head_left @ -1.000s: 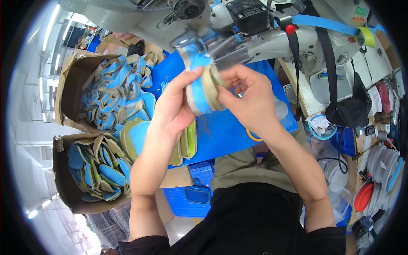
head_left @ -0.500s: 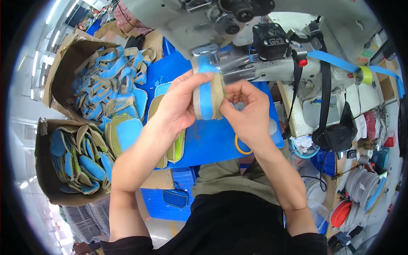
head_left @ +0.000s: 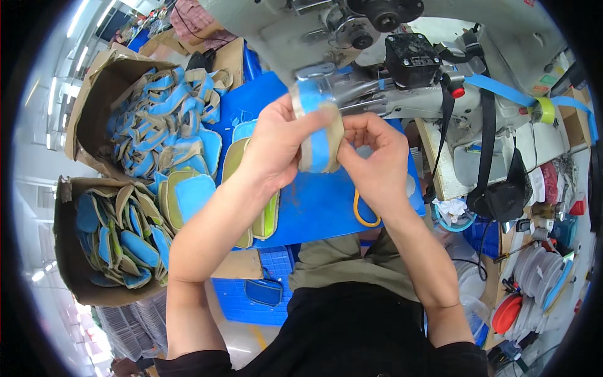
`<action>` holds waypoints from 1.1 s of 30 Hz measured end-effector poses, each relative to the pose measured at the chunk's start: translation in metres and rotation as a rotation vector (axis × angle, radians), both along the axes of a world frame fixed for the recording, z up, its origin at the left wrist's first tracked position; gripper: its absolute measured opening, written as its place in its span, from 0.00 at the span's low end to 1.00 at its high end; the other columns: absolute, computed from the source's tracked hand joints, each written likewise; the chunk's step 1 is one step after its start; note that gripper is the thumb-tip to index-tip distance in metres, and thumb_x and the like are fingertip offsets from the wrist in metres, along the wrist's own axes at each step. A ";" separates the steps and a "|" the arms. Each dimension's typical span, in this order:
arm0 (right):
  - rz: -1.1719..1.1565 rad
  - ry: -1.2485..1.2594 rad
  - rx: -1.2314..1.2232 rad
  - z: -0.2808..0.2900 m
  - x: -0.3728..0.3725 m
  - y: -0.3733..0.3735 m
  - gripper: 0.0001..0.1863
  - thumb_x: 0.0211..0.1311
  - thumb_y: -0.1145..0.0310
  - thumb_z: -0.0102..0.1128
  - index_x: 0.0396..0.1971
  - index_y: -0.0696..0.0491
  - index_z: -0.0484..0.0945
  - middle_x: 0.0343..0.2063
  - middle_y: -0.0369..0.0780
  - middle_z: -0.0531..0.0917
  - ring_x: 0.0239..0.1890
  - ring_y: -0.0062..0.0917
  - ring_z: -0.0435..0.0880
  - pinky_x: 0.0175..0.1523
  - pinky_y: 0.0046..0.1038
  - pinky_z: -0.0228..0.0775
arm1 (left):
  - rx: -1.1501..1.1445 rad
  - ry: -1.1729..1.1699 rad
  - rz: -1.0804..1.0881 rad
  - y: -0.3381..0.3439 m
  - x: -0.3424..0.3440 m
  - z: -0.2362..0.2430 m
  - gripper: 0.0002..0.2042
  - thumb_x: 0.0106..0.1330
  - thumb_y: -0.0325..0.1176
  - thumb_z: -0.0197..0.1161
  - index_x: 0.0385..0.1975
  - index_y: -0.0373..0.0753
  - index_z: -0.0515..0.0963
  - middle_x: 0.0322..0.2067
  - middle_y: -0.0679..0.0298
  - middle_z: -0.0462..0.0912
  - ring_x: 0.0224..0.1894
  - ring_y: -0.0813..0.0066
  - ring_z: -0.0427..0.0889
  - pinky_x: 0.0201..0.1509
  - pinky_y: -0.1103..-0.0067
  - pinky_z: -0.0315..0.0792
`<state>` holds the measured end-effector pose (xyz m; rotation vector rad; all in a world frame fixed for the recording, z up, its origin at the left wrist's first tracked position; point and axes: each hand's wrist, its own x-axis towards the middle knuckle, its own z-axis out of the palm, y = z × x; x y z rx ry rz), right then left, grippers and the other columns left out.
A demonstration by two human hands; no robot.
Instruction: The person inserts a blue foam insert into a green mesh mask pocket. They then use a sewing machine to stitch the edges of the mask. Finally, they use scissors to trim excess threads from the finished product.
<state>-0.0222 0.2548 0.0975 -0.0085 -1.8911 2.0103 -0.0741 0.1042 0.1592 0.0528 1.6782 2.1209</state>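
A loop-like fabric band [head_left: 319,149], beige with a wide blue stripe, is held up against the working end of a sewing machine [head_left: 270,34]. My left hand [head_left: 271,143] grips its left side, the thumb laid across the blue stripe. At the opposite edge, my right hand [head_left: 380,160] pinches the beige border between thumb and curled fingers. The band's top meets the machine's metal foot [head_left: 315,71], where blur hides the exact contact. Below my right hand a yellow-orange ring [head_left: 358,217], perhaps a scissor handle, lies on the blue table [head_left: 308,217].
Two cardboard boxes stand at the left: the far box [head_left: 78,129] holds blue-beige bands, the near box [head_left: 63,251] padded blue and green pieces. Flat pieces [head_left: 269,220] lie beside my left forearm. Blue tape [head_left: 502,90] runs through a yellow roller at the right. Black straps hang there.
The machine and table have shifted slightly rightward in view. Both hands keep hold of the band, which appears turned a little against the machine.
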 end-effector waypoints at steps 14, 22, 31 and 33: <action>-0.203 0.266 0.368 -0.010 0.001 -0.011 0.12 0.53 0.76 0.72 0.37 0.52 0.80 0.34 0.38 0.83 0.33 0.29 0.87 0.36 0.30 0.77 | -0.151 0.360 -0.038 -0.026 0.022 -0.032 0.12 0.71 0.30 0.69 0.50 0.35 0.81 0.44 0.70 0.86 0.45 0.84 0.81 0.50 0.82 0.75; -0.347 0.368 0.496 -0.027 -0.007 -0.012 0.10 0.52 0.77 0.71 0.36 0.53 0.82 0.31 0.39 0.84 0.32 0.31 0.87 0.37 0.29 0.78 | -0.792 0.764 -0.094 -0.049 0.006 0.002 0.09 0.70 0.29 0.70 0.45 0.33 0.81 0.37 0.70 0.85 0.39 0.89 0.78 0.45 0.86 0.73; -0.415 0.457 0.465 -0.033 -0.013 -0.013 0.11 0.49 0.76 0.73 0.33 0.50 0.82 0.29 0.36 0.84 0.30 0.30 0.86 0.31 0.30 0.76 | -0.061 0.228 -0.107 -0.016 0.005 -0.013 0.16 0.66 0.26 0.72 0.53 0.34 0.80 0.44 0.62 0.89 0.44 0.78 0.87 0.51 0.79 0.80; -0.370 0.414 0.390 -0.032 -0.010 -0.015 0.11 0.49 0.77 0.72 0.33 0.51 0.83 0.29 0.37 0.84 0.30 0.29 0.87 0.32 0.29 0.77 | -0.043 0.186 -0.099 -0.016 0.002 -0.018 0.16 0.66 0.26 0.73 0.52 0.34 0.80 0.44 0.63 0.89 0.43 0.79 0.87 0.51 0.80 0.80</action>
